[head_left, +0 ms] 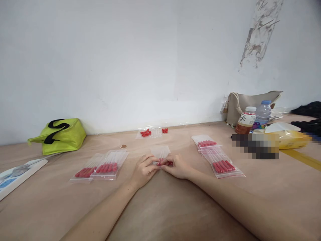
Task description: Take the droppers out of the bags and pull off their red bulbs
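At the middle of the table, my left hand (145,169) and my right hand (177,165) pinch the near end of a clear zip bag (159,151). Inside it lie red-handled pieces with thin pale shafts; their exact kind is too small to tell, and my fingers partly cover the red ends. To the left lie filled zip bags (106,165), overlapping, with red handles toward me. On the right is another group of filled bags (222,164), partly stacked. Behind my hands, loose red-handled pieces (145,133) rest on clear plastic near the wall.
A lime-green bag (64,135) sits at the back left, above a white box (22,177). At the back right stand a brown drink bottle (246,120), a water bottle (262,115), a beige handbag (250,100) and a yellow packet (288,139). A wall bounds the table's far edge.
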Tool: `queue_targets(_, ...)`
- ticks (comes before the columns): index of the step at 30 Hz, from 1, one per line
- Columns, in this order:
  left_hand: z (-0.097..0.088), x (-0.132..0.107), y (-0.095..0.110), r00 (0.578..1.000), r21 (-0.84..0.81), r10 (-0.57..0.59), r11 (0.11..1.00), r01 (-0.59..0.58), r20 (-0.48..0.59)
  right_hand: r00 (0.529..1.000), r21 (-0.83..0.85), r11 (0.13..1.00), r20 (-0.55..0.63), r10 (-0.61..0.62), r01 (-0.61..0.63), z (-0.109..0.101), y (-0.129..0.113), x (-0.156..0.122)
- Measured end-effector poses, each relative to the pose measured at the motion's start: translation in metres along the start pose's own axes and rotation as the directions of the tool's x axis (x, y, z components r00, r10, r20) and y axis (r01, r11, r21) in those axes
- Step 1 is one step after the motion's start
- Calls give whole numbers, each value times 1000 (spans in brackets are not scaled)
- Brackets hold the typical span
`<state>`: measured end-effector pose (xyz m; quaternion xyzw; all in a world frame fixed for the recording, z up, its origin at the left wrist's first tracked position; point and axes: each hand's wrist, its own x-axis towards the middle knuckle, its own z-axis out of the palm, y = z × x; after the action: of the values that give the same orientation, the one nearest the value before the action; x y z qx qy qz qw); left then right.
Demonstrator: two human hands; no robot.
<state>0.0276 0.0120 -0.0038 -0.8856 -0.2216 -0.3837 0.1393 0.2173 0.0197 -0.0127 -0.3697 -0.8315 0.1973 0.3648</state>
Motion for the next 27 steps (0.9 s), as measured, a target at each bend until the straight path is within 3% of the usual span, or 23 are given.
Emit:
queue_targets(4,0,0,1,1000,42,5,999,-5,13,988,-162,975,50,-143,150,3,-5,7)
queue_targets(7,1,-1,0,1000,40,-3,999,2,26,983,-267,946,68,-172,184,6,-6,9)
queue_targets(13,3,-2,-2,999,52,-51,997,50,13,996,-255,966,-65,-67,49,18,-7,6)
queue_targets(18,2,-1,-1,996,82,-23,996,16,90,993,-254,967,-116,5,-35,18,-7,8)
queue_targets(22,-1,-1,2,994,115,-45,993,34,101,992,-363,929,-71,-103,71,7,-7,2)
queue_targets(27,-1,0,3,995,124,-57,991,46,82,988,-588,795,56,-145,150,-9,-8,-11)
